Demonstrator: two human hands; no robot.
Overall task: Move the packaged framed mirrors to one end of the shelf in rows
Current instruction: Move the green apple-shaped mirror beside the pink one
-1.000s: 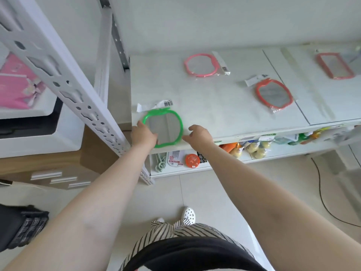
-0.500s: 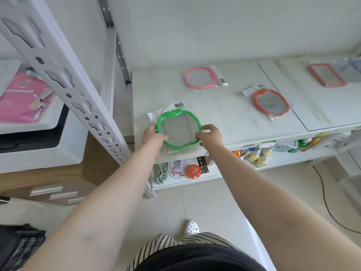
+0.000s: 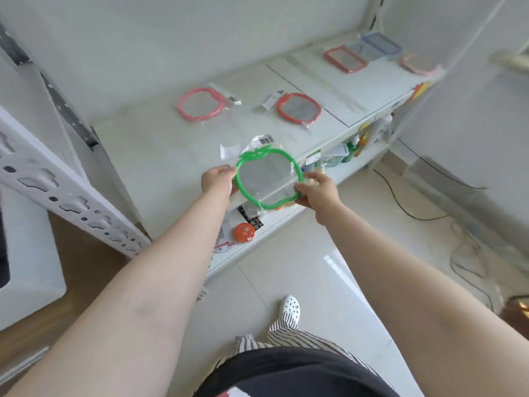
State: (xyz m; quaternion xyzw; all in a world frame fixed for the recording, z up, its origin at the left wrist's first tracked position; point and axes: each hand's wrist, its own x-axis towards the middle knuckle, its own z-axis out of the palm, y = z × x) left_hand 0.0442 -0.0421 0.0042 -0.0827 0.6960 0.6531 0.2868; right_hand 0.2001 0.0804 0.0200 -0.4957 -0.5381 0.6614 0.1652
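The green apple-shaped mirror [image 3: 269,179], sealed in a clear plastic bag, is held up over the front edge of the white shelf [image 3: 160,144], tilted toward the camera. The left hand [image 3: 219,181] grips its left rim, fingers curled round the frame. The right hand [image 3: 316,191] grips the lower right rim, thumb on the front and fingers behind. A white flap with a black barcode [image 3: 264,139] sticks up from the top of the bag; the digits are too small to read.

Farther back on the shelf lie 2 more bagged mirrors: a pink-framed one [image 3: 200,104] to the left and a red-framed one [image 3: 299,108] to its right, apart from each other, each with a white label tag whose print cannot be read. At the far right end sit a red rectangular mirror [image 3: 345,59], a blue rectangular one [image 3: 379,45] just behind it, and a pale pink one [image 3: 418,64] near the edge.

The lower shelf [image 3: 274,222] carries an orange round object [image 3: 244,232], small packets and, farther right, bottles [image 3: 352,146]; their labels are blurred.
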